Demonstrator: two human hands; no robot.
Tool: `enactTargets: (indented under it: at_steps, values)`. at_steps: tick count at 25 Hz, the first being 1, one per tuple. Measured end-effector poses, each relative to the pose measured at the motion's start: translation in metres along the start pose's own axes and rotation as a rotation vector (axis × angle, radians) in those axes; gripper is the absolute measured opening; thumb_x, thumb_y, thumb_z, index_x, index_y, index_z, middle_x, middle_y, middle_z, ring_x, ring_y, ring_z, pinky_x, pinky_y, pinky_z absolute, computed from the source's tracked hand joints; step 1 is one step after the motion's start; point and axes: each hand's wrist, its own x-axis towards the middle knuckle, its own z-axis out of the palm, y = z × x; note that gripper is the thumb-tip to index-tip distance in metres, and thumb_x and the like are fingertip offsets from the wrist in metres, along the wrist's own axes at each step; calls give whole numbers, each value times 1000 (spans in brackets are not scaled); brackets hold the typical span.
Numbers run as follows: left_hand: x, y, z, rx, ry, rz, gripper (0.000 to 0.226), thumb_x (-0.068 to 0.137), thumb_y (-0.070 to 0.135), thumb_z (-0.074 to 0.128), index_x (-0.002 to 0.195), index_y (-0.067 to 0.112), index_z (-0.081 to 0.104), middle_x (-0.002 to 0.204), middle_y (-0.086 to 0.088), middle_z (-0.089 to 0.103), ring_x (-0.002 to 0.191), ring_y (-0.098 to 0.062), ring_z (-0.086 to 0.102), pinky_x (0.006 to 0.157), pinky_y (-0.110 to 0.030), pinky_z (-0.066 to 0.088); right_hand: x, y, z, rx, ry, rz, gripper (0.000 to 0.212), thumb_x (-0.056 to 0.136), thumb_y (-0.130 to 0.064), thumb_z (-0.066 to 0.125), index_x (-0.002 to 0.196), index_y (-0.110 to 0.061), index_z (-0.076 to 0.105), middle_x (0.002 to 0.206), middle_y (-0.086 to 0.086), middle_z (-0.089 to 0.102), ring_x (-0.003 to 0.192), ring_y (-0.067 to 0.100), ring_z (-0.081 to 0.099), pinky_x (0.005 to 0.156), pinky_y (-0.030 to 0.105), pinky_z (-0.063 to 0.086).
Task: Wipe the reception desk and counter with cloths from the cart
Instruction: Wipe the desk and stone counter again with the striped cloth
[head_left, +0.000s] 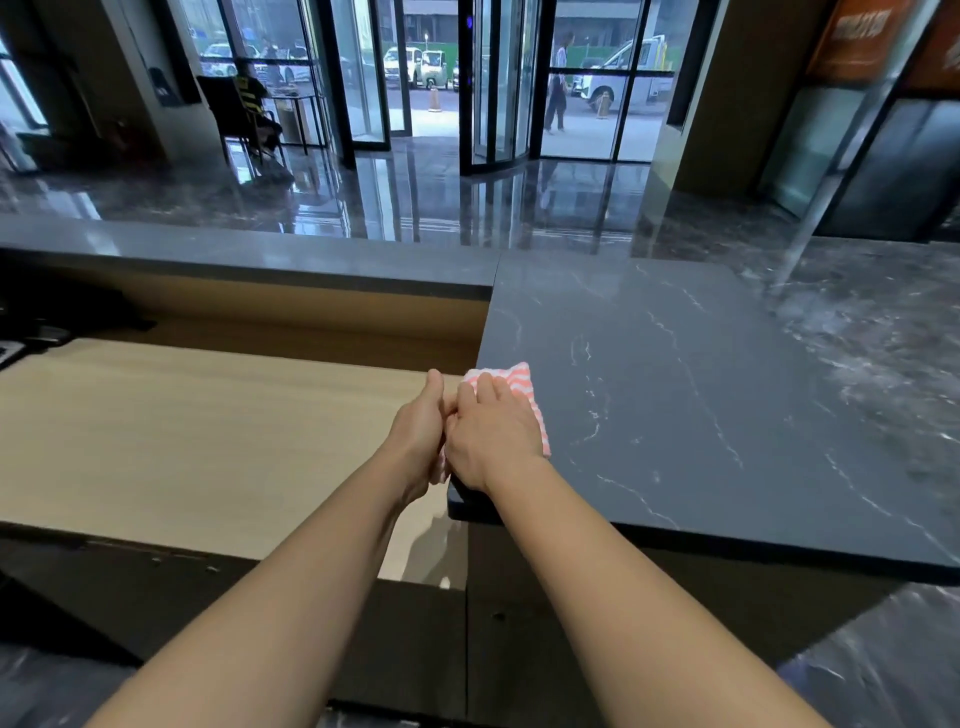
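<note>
Two bare grips close together, touching, at the left edge of a dark grey, white-veined stone bench (675, 389). Right grip (488, 431) released, palm down, fingers straight and slightly spread, pressing flat on a folded pink-and-white striped cloth (519, 382). Covers the near half of the cloth, leaving the far corner and right border showing. Left grip (418, 431) edge-on just beside it, thumb straight and pointing away, fingers tucked out of sight under the right one; cannot tell whether clenched on the cloth or merely resting against it. Cloth lying on the stone bench by its near left corner, a small fold hanging over the edge between the two wrists. Lower and to the left, a pale wood-grain bench (182, 431), abutting the stone bench's side. Behind that, a raised grey ledge (234, 254) running along the far side. Beyond, a glossy dark marble floor (363, 192) with reflections, a glass revolving door (498, 88), a seated person (254, 98) at far left, and another person (557, 88) on foot outside near white vehicles (623, 73).
</note>
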Motion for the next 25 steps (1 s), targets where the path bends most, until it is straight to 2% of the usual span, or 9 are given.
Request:
enactTargets:
  at_steps: [5, 6, 8, 11, 12, 14, 16, 19, 25]
  values:
    - [-61, -11, -2, 61, 21, 18, 69, 99, 58, 18, 110, 14, 70, 59, -7, 58, 32, -11, 43, 35, -14, 29, -58, -8, -7, 2, 59, -88, 43, 102, -33, 33, 139, -14, 40, 144, 10, 39, 136, 28, 30, 116, 42, 24]
    - [-73, -12, -2, 98, 22, 21, 65, 100, 57, 18, 110, 17, 69, 68, -6, 66, 41, -10, 54, 38, -15, 37, -68, -7, -8, -8, 74, -123, 42, 103, -32, 31, 139, -14, 40, 143, 9, 40, 135, 27, 31, 116, 42, 25]
    - [-90, -14, -4, 234, 37, 70, 52, 102, 48, 24, 109, 19, 67, 98, -8, 72, 76, -15, 67, 59, -23, 51, -84, 0, -12, 39, 64, -192, 41, 103, -33, 29, 137, -14, 42, 142, 8, 42, 133, 26, 34, 114, 40, 26]
    - [-102, -16, -9, 657, 108, 386, 30, 94, 19, 50, 120, 18, 64, 125, -3, 63, 108, -21, 61, 87, -30, 48, -91, 21, -21, 273, -35, -238, 42, 98, -33, 39, 136, -15, 44, 143, 5, 43, 133, 24, 37, 110, 40, 32]
    - [-104, -16, -8, 870, 96, 501, 34, 87, 16, 57, 120, 20, 64, 119, 1, 65, 105, -19, 61, 92, -33, 49, -93, 28, -21, 303, -49, -246, 44, 95, -30, 47, 136, -16, 44, 143, 3, 43, 132, 23, 38, 109, 40, 35]
    - [-102, -18, 1, 1221, 77, 642, 21, 79, 25, 64, 99, 27, 63, 90, 10, 65, 85, -11, 58, 95, -37, 46, -97, 39, -20, 296, -46, -246, 49, 89, -25, 57, 136, -19, 45, 139, 0, 45, 128, 22, 41, 104, 42, 42]
    - [-99, -17, 12, 1406, 148, 662, 10, 79, 29, 65, 81, 29, 55, 76, 13, 58, 79, -10, 53, 99, -35, 39, -98, 44, -18, 268, -38, -226, 50, 88, -23, 61, 136, -20, 46, 139, -1, 45, 125, 22, 44, 99, 43, 46]
    - [-90, -20, 22, 1474, 194, 675, 19, 82, 33, 65, 71, 27, 51, 73, 11, 58, 82, -13, 52, 102, -33, 36, -103, 54, -18, 254, -33, -209, 50, 90, -19, 62, 137, -19, 45, 141, 0, 44, 125, 24, 46, 97, 41, 48]
    - [-89, -25, 83, 1509, 124, 715, 19, 85, 42, 65, 77, 28, 55, 77, 11, 55, 107, -17, 50, 100, -27, 35, -139, 114, -34, 293, -29, -111, 55, 91, -17, 59, 143, -20, 41, 151, -5, 38, 134, 24, 41, 104, 38, 41]
